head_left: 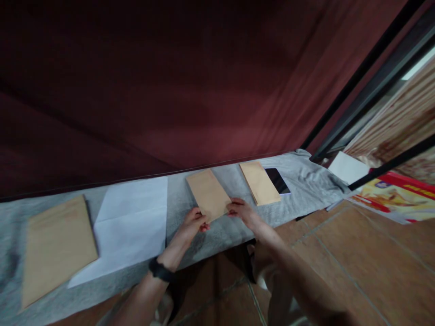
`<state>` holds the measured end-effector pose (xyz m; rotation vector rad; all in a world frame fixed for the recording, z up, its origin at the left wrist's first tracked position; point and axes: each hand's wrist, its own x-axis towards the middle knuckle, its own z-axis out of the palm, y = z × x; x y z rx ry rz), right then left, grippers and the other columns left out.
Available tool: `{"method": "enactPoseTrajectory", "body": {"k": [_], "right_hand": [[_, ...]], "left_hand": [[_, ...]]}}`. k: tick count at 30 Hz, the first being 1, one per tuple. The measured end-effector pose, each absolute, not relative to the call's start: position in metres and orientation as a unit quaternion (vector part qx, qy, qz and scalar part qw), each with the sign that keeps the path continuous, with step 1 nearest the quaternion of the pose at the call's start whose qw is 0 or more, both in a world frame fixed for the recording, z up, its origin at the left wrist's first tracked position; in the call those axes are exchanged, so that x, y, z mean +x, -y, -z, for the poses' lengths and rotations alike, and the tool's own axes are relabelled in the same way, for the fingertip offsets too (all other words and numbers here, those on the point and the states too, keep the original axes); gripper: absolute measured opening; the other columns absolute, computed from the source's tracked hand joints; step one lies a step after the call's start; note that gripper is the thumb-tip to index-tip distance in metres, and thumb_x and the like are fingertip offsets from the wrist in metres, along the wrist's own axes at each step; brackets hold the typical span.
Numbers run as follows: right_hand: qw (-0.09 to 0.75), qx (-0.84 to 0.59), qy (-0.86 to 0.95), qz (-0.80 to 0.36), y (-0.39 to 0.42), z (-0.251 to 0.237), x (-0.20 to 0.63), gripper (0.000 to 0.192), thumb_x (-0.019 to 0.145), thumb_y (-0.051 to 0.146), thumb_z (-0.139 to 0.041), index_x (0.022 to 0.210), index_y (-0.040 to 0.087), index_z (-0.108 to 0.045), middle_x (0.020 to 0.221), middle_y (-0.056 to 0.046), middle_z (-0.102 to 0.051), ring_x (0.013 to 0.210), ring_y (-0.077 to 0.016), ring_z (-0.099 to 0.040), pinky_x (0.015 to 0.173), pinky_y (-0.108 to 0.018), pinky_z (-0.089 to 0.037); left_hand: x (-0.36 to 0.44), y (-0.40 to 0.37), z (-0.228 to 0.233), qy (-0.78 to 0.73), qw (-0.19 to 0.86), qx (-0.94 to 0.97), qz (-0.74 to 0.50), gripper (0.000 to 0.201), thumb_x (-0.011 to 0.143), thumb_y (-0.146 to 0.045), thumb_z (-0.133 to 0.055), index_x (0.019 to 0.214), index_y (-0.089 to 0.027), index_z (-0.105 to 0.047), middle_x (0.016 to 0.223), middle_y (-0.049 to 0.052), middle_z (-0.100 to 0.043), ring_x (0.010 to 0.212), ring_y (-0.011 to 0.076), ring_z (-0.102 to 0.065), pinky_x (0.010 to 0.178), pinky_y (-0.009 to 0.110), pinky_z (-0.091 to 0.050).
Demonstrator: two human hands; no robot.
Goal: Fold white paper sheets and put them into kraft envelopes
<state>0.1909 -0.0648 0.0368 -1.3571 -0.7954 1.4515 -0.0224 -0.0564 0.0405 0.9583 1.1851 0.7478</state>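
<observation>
A tan paper envelope point(209, 192) lies at a slant in the middle of the grey cloth, its near edge between my two hands. My left hand point(194, 222) pinches its near left corner, thumb on top. At the near right corner, the fingers of my right hand point(242, 211) close on the edge. To the right lies a small stack of similar tan envelopes point(260, 182), with a dark-screened phone point(277, 181) beside it. Left of my hands, white paper sheets point(132, 222) lie spread out, partly under a larger tan envelope point(59, 246).
The long narrow surface is covered by a grey cloth point(234, 231). A dark red curtain point(190, 113) hangs along its far side. Black metal bars point(360, 63) rise at the right. A white box point(348, 167) and a colourful printed package point(397, 197) stand past the right end, above tiled floor point(374, 253).
</observation>
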Motion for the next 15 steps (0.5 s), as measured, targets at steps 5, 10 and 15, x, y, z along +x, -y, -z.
{"method": "enactPoseTrajectory", "body": {"k": [5,10,15], "right_hand": [[0.345,-0.62,0.474,-0.521,0.068,-0.027,0.201,0.007,0.073,0.026,-0.066,0.069,0.02,-0.064,0.054,0.006,-0.056,0.046,-0.0102,-0.051,0.046,-0.022,-0.042],[0.315,-0.651,0.505,-0.471,0.075,-0.024,0.203,0.006,0.077,0.018,-0.063,0.072,0.02,-0.064,0.053,0.007,-0.052,0.045,-0.0101,-0.046,0.045,-0.023,-0.035],[0.256,-0.694,0.557,-0.378,0.076,-0.025,0.208,0.006,0.079,0.014,-0.066,0.079,0.021,-0.065,0.062,0.004,-0.058,0.059,-0.0135,-0.055,0.056,-0.025,-0.04]], "left_hand": [[-0.032,0.058,-0.034,-0.538,0.644,0.446,-0.312,0.04,0.066,-0.027,-0.076,0.098,-0.023,-0.053,0.059,-0.008,-0.062,0.046,0.0129,-0.062,0.045,0.02,-0.043],[-0.032,0.056,-0.024,-0.557,0.626,0.46,-0.292,0.057,0.066,-0.027,-0.077,0.114,-0.023,-0.046,0.056,-0.012,-0.059,0.041,0.0141,-0.06,0.043,0.021,-0.041],[-0.027,0.055,-0.022,-0.575,0.561,0.542,-0.248,0.06,0.078,-0.023,-0.066,0.132,-0.022,-0.041,0.061,-0.01,-0.061,0.045,0.0148,-0.062,0.045,0.022,-0.043]]}}
